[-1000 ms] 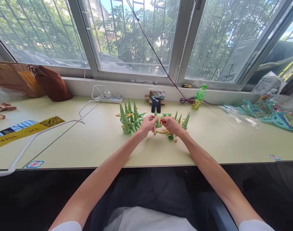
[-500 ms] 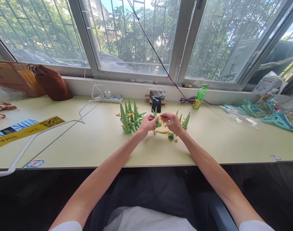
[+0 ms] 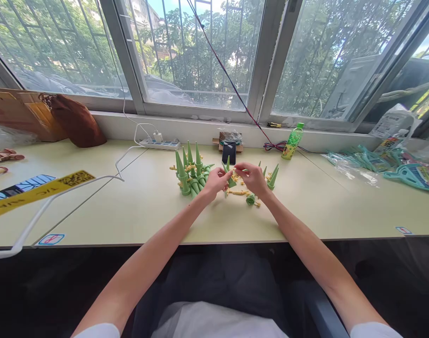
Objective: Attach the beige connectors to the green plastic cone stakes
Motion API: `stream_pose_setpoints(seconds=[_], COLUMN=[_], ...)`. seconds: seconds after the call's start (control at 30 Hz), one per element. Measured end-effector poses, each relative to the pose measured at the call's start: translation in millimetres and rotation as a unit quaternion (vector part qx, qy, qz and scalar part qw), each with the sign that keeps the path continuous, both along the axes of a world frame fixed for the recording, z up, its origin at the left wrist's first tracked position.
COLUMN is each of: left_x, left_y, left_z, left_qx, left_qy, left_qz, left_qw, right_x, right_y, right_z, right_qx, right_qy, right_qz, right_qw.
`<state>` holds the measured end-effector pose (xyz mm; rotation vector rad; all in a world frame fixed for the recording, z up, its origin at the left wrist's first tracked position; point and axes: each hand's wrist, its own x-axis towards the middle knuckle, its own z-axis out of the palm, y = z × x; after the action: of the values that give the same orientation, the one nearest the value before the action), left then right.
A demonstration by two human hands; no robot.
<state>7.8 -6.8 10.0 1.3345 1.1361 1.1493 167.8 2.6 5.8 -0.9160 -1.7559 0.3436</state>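
Note:
My left hand (image 3: 217, 181) is closed on a green cone-shaped plastic watering spike (image 3: 232, 182). My right hand (image 3: 251, 178) is beside it, thumb and fingertips pinched together at the spike's side, on what looks like a small yellow valve (image 3: 233, 171), mostly hidden. Left of my hands stand several green spikes (image 3: 181, 171) with yellow valves, and more lie against them. A few upright spikes (image 3: 272, 178) show behind my right hand. Under the hands are loose yellow pieces (image 3: 238, 192), and a green cap-like part (image 3: 250, 200) lies by my right wrist.
A black phone (image 3: 229, 153) leans on a small box behind my hands. A green drink bottle (image 3: 292, 142) and a power strip (image 3: 161, 144) are at the back. Teal dustpan-like items (image 3: 411, 176) lie right. A white cable (image 3: 119, 171) with a yellow tag crosses the left.
The spike in my left hand has turned or tilted slightly. My right fingertips have shifted a little at its side; otherwise both hands stay in place.

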Motion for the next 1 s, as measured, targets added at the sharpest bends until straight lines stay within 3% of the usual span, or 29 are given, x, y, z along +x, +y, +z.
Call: stream_pose_setpoints(seconds=[1.0], left_x=[1.2], left_y=[0.2], left_z=[0.6], left_qx=[0.001], left_qy=[-0.001], left_qz=[0.032], left_qw=[1.0], right_x=[0.6], right_y=[-0.7], right_z=[-0.7], right_qx=[0.01], right_qy=[-0.03], right_qz=[0.003], right_qw=[0.999])
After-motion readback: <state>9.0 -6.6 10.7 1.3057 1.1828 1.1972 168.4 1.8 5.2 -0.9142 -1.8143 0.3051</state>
